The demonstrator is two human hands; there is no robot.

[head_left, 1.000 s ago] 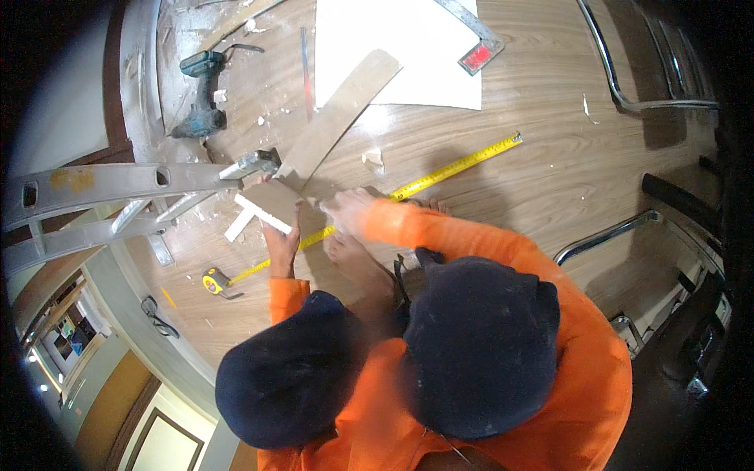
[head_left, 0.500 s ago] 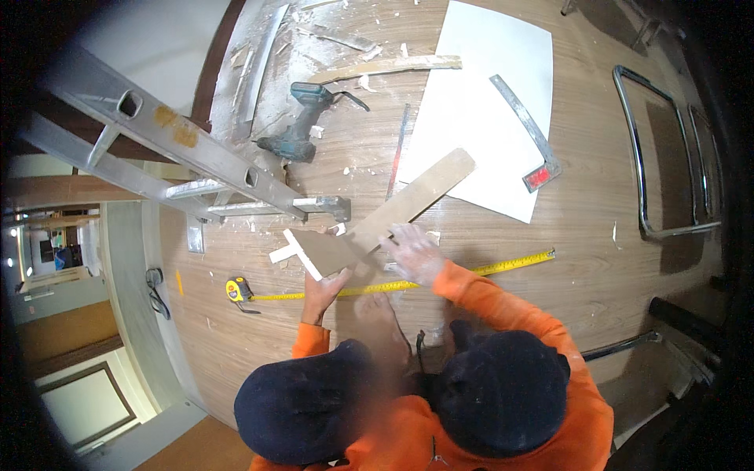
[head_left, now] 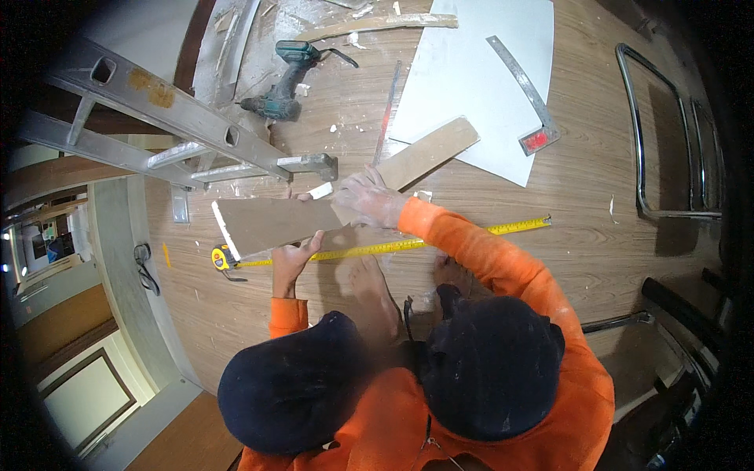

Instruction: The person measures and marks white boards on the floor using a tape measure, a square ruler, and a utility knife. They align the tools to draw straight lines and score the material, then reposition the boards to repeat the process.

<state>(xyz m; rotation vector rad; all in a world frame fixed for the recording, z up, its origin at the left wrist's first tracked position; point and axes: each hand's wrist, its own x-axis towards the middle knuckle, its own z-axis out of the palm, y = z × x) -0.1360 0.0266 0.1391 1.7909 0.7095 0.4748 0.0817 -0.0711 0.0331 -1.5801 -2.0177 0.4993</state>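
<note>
Two knees in dark blue fabric occupy the lower part of the frame. Orange sleeves run forward past them. Two bare feet stand on the wood-grain floor, below centre.

A tape measure with a yellow case lies left of centre. Its yellow blade extends along the floor, passing in front of the feet, to the right of the frame.

A tapered brown board is located left of centre, with its wide, white-edged end to the left. The left hand is clamped on it: thumb at the near edge, fingertips at the far edge. The right hand lies over the narrow end, at frame centre; whether its fingers are clamped cannot be told.

A long brown strip extends from behind the right hand to the upper right, its far end overlapping a white sheet. A metal square with a red patch lies on the sheet's right side.

A ladder crosses the upper left. Beyond its foot, a dark green power drill lies on its side. A pale strip lies at the top.
</note>
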